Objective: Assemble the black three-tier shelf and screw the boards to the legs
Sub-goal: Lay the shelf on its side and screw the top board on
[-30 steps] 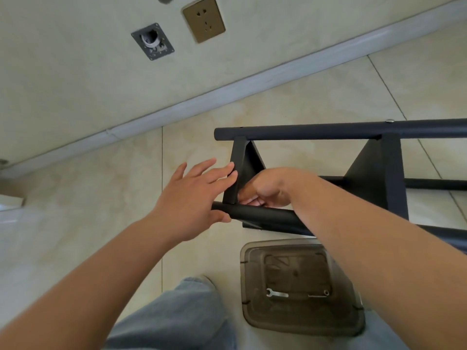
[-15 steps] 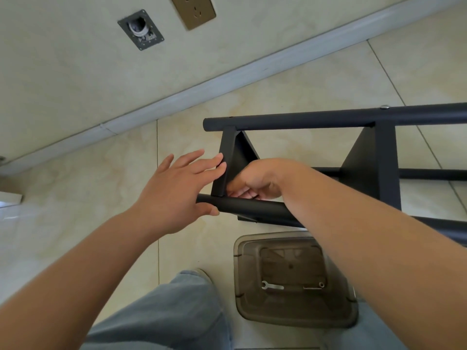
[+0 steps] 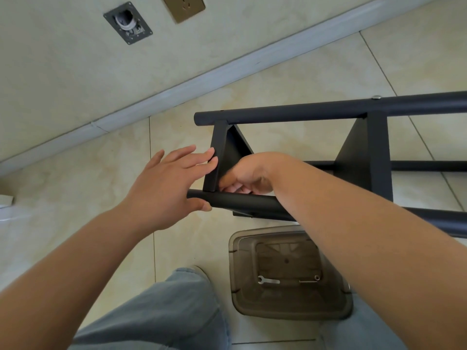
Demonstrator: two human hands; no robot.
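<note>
Shelf (image 3: 353, 152) lies sideways on floor. Left hand (image 3: 166, 183), fingers straight, braces end board (image 3: 214, 157) against near leg (image 3: 242, 202). Right hand (image 3: 245, 176) curled at the joint, likely turning a screw; its grip's contents hidden.

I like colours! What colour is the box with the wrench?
Smoky see-through brown box, head view.

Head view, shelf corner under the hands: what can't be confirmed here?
- Right hand: its fingers curl behind the near leg; any screw or tool in its grip is hidden.
- Shelf: its third tier and the leg ends are cut off by the right edge.
- Tray: beside the wrench, the small hardware is too small to identify.
</note>
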